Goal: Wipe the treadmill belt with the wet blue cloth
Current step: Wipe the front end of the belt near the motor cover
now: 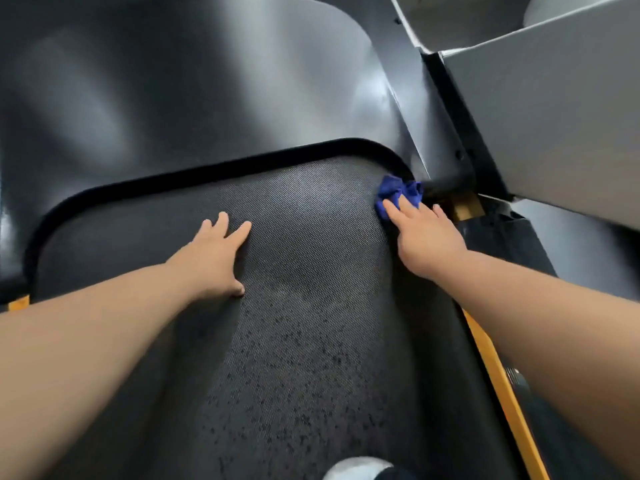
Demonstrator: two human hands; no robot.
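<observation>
Pressing straight-fingered with right hand on blue cloth in two o'clock corner of treadmill belt, bracing left hand splayed flat at nine, could jam cloth under black trim if shoved further.

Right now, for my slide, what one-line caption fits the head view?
Right hand presses the blue cloth into the far right corner of the treadmill belt; left hand rests flat on it.
</observation>
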